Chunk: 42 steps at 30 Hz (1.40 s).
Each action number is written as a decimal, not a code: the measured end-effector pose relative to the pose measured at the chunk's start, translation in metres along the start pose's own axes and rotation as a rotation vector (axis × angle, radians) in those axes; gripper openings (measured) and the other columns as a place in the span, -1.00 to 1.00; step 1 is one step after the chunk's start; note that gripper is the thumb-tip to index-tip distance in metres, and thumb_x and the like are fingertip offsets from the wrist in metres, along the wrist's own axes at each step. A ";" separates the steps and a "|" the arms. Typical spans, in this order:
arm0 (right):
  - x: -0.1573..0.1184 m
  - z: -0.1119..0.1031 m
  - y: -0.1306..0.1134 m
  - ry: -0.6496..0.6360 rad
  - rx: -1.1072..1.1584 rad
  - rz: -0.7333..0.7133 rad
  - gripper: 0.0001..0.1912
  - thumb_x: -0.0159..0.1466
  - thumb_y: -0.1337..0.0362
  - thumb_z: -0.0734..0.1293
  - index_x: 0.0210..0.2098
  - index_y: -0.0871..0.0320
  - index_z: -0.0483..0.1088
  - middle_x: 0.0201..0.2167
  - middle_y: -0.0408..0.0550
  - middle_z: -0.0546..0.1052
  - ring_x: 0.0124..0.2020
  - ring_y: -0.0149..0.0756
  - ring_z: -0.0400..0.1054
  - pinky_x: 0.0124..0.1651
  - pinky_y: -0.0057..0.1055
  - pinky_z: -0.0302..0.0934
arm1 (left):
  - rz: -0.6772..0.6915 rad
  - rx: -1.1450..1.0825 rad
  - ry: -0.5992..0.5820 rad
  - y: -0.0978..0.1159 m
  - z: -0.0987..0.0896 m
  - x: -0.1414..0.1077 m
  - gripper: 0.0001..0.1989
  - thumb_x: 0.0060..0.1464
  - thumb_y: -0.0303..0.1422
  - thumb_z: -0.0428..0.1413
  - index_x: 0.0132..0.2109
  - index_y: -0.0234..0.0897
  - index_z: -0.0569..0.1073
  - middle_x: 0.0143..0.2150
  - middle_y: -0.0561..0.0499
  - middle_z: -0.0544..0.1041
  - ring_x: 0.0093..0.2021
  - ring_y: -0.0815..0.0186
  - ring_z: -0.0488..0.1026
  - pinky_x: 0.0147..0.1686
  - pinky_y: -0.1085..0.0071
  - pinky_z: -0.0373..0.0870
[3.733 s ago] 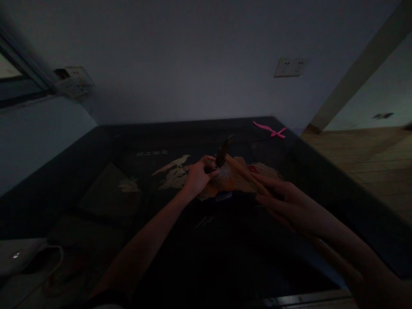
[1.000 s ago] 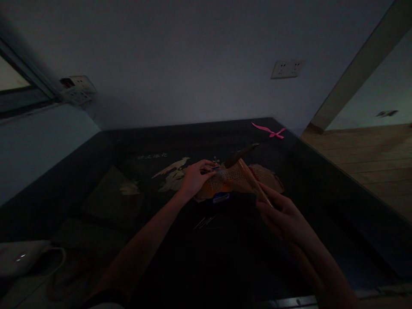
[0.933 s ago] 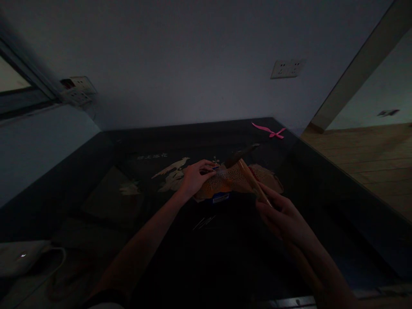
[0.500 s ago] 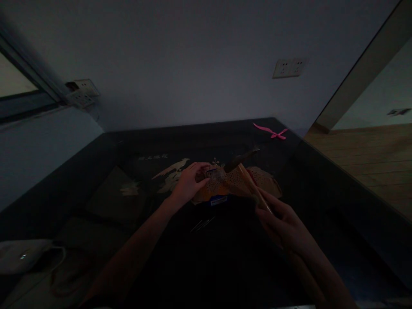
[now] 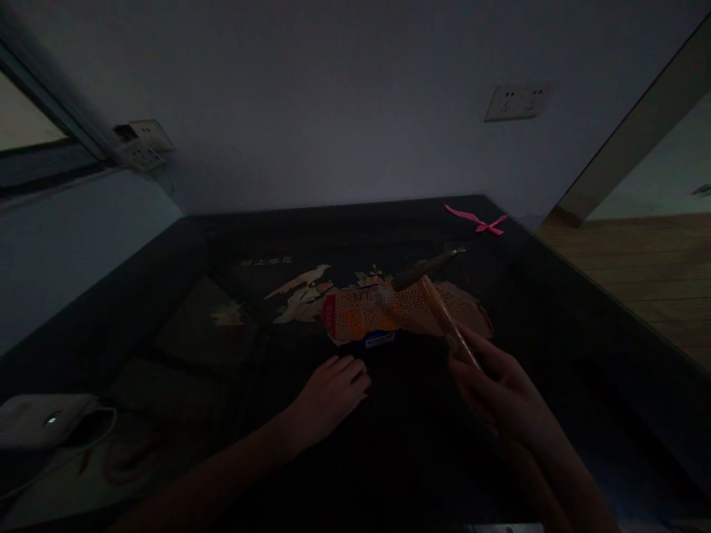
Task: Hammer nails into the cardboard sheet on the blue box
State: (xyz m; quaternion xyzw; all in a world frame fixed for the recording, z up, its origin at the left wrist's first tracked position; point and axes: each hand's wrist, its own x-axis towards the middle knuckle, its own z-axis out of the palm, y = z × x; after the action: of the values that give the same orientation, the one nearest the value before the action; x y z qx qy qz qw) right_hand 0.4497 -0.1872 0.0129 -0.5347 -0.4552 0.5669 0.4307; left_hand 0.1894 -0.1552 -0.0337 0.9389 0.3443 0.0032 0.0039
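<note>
My right hand [image 5: 492, 374] is wrapped round the wooden handle of a hammer [image 5: 444, 314], whose dark head is over the back edge of a flattened, dotted orange-brown packet [image 5: 355, 311]. The packet lies on the dark table, with a red left end and a blue label at its front edge. In front of the packet, my left hand [image 5: 336, 392] rests low at the tabletop with its fingers curled and pressed together. Whatever its fingertips hold, if anything, is hidden in the dark.
A pink ribbon [image 5: 483, 222] lies at the table's back right corner. A white device [image 5: 47, 418] with a cable is at the left edge. Bird and flower pictures decorate the dark tabletop [image 5: 249, 237]. Sockets [image 5: 516, 102] are on the wall behind.
My left hand has left the packet and come down towards me, over the spot where thin metal pieces lay. My right hand still holds the hammer, nearly in the same place.
</note>
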 end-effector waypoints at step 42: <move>0.007 0.009 -0.001 0.043 -0.002 0.014 -0.25 0.21 0.10 0.35 0.30 0.23 0.06 -0.76 -0.39 0.21 -0.82 -0.60 -0.07 -0.80 -0.67 -0.12 | -0.250 -0.775 0.517 -0.072 -0.040 0.094 -0.92 0.04 -0.48 0.13 -0.28 -0.27 0.49 -0.28 0.03 0.57 -0.23 0.31 0.50 -0.15 0.37 0.41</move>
State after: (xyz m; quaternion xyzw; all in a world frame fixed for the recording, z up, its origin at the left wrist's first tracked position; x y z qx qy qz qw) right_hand 0.4402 -0.1803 0.0124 -0.5505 -0.4427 0.5576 0.4359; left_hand 0.2148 -0.0392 0.0056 0.7881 0.4179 0.3639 0.2679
